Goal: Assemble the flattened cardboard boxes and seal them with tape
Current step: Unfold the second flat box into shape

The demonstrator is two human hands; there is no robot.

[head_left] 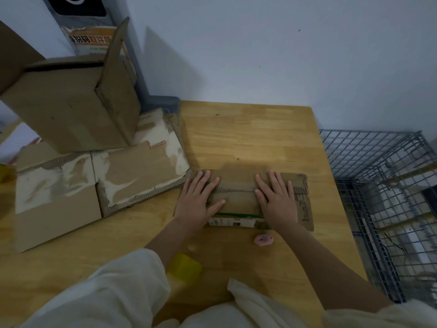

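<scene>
A small brown cardboard box lies on the wooden table in front of me, its two top flaps folded shut and meeting along a ragged seam. My left hand presses flat on the left end of the flaps, fingers straight. My right hand presses flat on the right side of the flaps in the same way. A white and green label strip shows on the box's near side. No tape roll is plainly visible.
Torn flattened cardboard lies at the left with an assembled box standing on it. A small pink object and a yellow block lie near me. A wire cage stands past the table's right edge.
</scene>
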